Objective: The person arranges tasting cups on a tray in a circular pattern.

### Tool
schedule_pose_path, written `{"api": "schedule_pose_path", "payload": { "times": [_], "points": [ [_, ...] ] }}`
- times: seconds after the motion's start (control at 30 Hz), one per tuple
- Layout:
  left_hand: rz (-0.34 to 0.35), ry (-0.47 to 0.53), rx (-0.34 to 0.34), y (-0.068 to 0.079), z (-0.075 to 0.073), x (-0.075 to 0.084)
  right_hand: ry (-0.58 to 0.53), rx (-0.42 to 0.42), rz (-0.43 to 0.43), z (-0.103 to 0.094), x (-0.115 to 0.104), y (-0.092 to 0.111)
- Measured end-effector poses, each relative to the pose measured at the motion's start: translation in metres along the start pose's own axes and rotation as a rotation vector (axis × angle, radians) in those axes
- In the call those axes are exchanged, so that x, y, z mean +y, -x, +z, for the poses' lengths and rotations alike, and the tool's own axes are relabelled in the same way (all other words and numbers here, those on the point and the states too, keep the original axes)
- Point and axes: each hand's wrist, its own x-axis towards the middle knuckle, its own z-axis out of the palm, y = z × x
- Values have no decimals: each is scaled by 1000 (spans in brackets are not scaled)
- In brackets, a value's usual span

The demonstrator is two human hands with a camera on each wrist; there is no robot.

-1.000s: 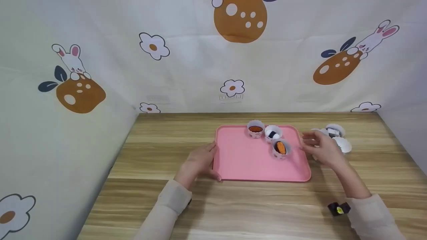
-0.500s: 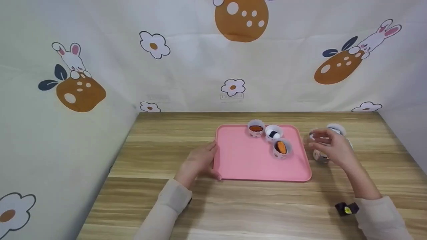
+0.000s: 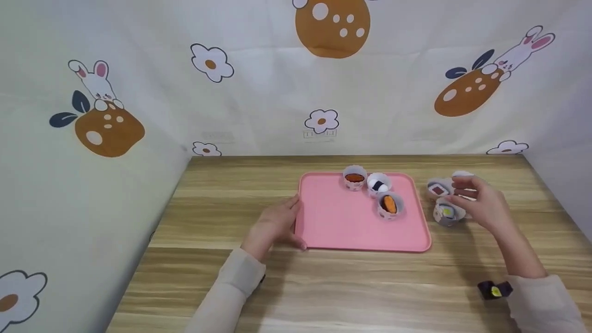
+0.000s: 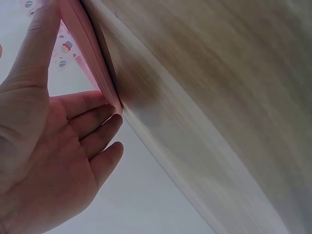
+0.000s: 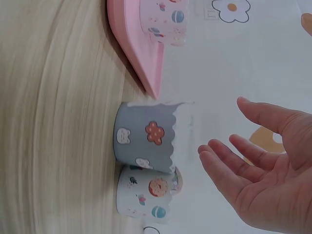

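Note:
My left hand [image 3: 276, 223] rests at the left edge of the pink tray [image 3: 342, 222], with extended fingers along its side and the thumb at the near corner; the left wrist view shows the fingertips [image 4: 115, 119] right at the rim. On the tray stand paper cups: one with a reddish-brown piece [image 3: 354, 178], one with a white rice ball [image 3: 378, 186] banded in black, one with an orange-topped sushi piece [image 3: 390, 205]. My right hand [image 3: 483, 203] hovers over more cups right of the tray, fingers relaxed, holding nothing. It is nearest the red-centred sushi roll [image 3: 438, 188] and yellow-centred sushi roll [image 3: 447, 212].
A blue-grey cup [image 5: 144, 134] and a white patterned cup [image 5: 141, 192] stand side by side in the right wrist view. Another cup [image 3: 462, 174] is partly hidden behind the right hand. A patterned curtain [image 3: 259, 106] rises behind the wooden table [image 3: 231, 185].
My right hand has drawn away rightward from the tray's right edge, uncovering the cups with the red-centred and yellow-centred rolls. The left hand and the tray have stayed in place.

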Motion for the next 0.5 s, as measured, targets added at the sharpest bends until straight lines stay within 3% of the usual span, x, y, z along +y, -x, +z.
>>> {"api": "schedule_pose_path", "payload": {
  "times": [0.5],
  "points": [
    [-7,23,17,2,1,0,22,49,66,-19,18,2]
  ]
}}
